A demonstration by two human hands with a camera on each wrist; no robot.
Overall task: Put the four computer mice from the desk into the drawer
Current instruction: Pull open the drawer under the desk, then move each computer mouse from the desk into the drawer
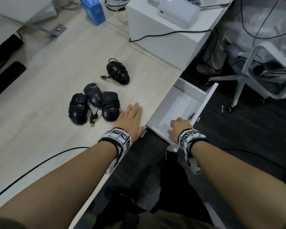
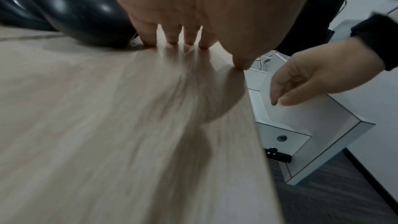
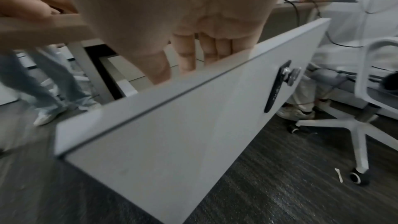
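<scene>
Four black computer mice with cords wound round them lie on the light wood desk [image 1: 56,80]. Three are bunched: one [image 1: 78,111], one [image 1: 92,95], and the nearest mouse [image 1: 110,108]. A fourth mouse [image 1: 118,71] lies apart, farther back. My left hand [image 1: 132,113] lies flat on the desk with straight fingers [image 2: 172,37], just right of the nearest mouse [image 2: 81,14], and holds nothing. The white drawer [image 1: 208,98] stands pulled out, and nothing lies in the part of it that shows. My right hand [image 1: 178,128] hangs inside it behind the front panel [image 3: 172,134], fingers [image 3: 187,57] pointing down, loosely curled and empty.
A key [image 1: 191,115] sits in the drawer's lock. A white cabinet [image 1: 155,38] with a white device, a blue box [image 1: 93,10] and cables stand at the back. A white office chair [image 1: 254,71] is to the right. A black cable [image 1: 40,164] crosses the desk's near left.
</scene>
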